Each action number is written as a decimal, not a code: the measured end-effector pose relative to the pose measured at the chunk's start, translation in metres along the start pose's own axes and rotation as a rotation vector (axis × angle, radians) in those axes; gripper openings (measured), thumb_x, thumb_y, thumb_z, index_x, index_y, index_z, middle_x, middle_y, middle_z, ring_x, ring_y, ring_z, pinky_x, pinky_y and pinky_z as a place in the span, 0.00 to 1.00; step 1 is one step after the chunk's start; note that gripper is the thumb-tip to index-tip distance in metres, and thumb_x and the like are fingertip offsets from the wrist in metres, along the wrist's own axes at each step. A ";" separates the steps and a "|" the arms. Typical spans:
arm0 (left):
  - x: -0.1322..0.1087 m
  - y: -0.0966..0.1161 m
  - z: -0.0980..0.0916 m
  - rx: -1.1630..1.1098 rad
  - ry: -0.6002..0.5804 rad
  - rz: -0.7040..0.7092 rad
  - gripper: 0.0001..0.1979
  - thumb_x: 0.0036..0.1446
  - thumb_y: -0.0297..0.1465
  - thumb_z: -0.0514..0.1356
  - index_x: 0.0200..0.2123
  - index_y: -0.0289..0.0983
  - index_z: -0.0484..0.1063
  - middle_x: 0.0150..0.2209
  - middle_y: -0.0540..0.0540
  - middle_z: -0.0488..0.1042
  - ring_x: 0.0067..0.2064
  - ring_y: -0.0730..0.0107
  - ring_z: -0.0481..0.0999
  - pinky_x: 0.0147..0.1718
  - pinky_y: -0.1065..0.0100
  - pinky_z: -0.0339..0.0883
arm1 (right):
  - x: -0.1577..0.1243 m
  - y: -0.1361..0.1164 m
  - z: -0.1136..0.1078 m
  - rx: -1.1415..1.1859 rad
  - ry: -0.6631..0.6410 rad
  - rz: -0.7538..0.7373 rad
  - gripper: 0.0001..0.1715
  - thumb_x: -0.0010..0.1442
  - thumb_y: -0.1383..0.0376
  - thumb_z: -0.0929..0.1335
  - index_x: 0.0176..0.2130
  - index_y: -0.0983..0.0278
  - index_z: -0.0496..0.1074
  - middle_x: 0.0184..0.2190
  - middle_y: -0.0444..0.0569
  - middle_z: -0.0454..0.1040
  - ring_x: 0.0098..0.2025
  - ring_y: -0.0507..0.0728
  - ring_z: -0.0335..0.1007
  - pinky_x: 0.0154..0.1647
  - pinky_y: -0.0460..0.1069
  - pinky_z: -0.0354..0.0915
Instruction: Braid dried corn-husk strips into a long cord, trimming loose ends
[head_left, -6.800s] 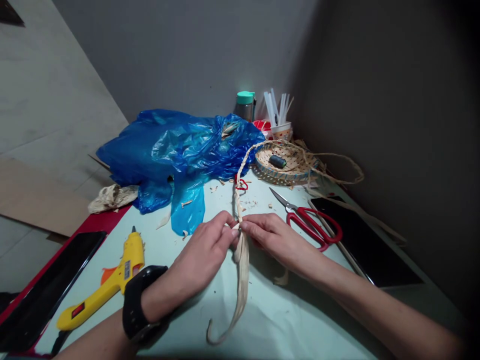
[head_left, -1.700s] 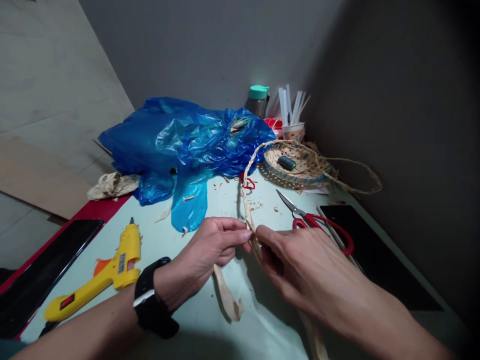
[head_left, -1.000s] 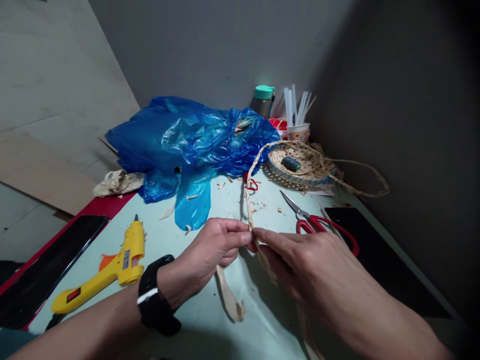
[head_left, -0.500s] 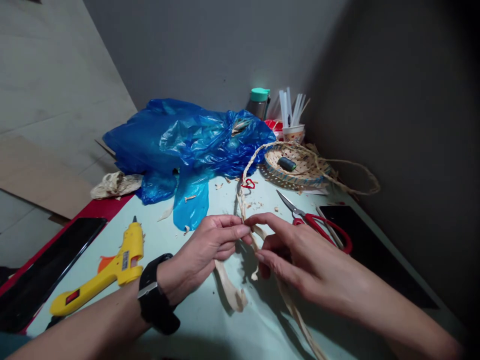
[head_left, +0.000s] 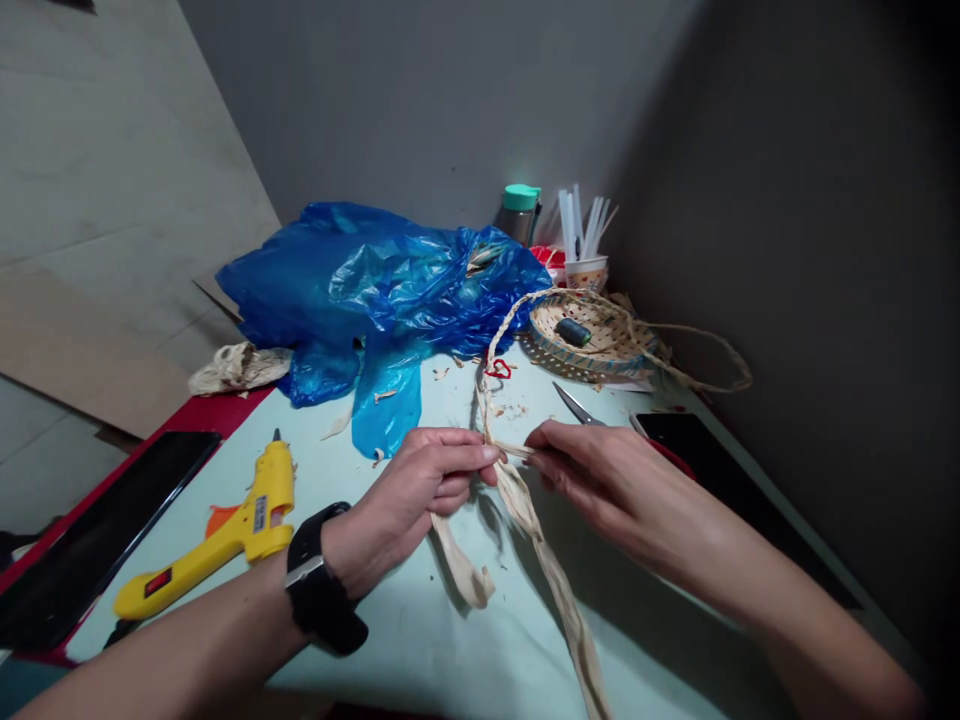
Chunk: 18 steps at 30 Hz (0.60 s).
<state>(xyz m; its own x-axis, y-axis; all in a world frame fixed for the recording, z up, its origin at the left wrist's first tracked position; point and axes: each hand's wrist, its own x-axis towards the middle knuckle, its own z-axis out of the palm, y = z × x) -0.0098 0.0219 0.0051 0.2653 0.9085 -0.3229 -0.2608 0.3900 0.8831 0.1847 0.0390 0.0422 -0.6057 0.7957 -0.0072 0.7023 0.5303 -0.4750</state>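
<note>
A pale dried-fibre braid [head_left: 484,400] runs back from my hands, with red string [head_left: 498,369] tied round it, and loops over a woven basket. My left hand [head_left: 442,470] is closed, pinching the braid's near end between thumb and forefinger; one loose strip [head_left: 461,567] hangs below it. In my right hand [head_left: 592,470], also closed, another fibre strand [head_left: 516,452] is stretched out to the right of the braid. A third, longer strand [head_left: 559,585] drops between my hands toward the table's near edge.
Left lies a yellow glue gun [head_left: 225,540]; a blue plastic bag [head_left: 337,290] is behind. Scissors [head_left: 576,403] are partly hidden by my right hand. The basket [head_left: 540,345] holds a dark thread spool [head_left: 573,331]. Behind stand a bottle [head_left: 517,215] and a cup of glue sticks [head_left: 586,272].
My right hand has taken a strand and drawn it out to the right, its fingers now closed. The long strand lies more between the hands. My left hand keeps its pinch.
</note>
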 end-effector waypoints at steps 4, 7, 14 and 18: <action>-0.002 -0.001 0.003 0.094 0.018 0.018 0.08 0.53 0.29 0.61 0.25 0.29 0.70 0.24 0.47 0.69 0.17 0.87 0.47 0.16 0.73 0.33 | -0.005 -0.006 -0.004 -0.013 0.010 0.042 0.15 0.66 0.62 0.59 0.28 0.62 0.64 0.22 0.43 0.65 0.23 0.51 0.55 0.26 0.48 0.49; -0.003 -0.002 0.005 0.111 0.024 0.025 0.09 0.54 0.28 0.59 0.23 0.29 0.69 0.20 0.51 0.63 0.17 0.87 0.45 0.16 0.73 0.33 | -0.009 -0.014 -0.001 0.036 -0.055 -0.010 0.15 0.66 0.62 0.57 0.29 0.62 0.63 0.21 0.43 0.64 0.22 0.50 0.55 0.25 0.47 0.49; -0.005 -0.007 0.007 0.072 -0.033 0.081 0.12 0.57 0.31 0.58 0.22 0.31 0.68 0.17 0.56 0.53 0.19 0.84 0.46 0.17 0.74 0.38 | -0.011 -0.027 0.019 -0.061 -0.107 -0.138 0.09 0.58 0.73 0.60 0.38 0.64 0.65 0.23 0.44 0.66 0.21 0.51 0.54 0.24 0.47 0.46; -0.006 -0.009 0.007 0.003 -0.024 0.039 0.08 0.53 0.30 0.63 0.30 0.30 0.73 0.21 0.54 0.58 0.19 0.87 0.46 0.17 0.77 0.36 | -0.009 -0.025 0.016 -0.041 -0.092 -0.166 0.07 0.61 0.69 0.60 0.33 0.64 0.67 0.22 0.44 0.65 0.21 0.51 0.54 0.25 0.47 0.47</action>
<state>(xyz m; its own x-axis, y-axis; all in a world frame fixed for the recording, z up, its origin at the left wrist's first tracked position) -0.0024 0.0119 0.0017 0.2775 0.9190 -0.2802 -0.2690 0.3543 0.8956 0.1666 0.0136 0.0397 -0.7450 0.6669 -0.0125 0.6030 0.6654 -0.4400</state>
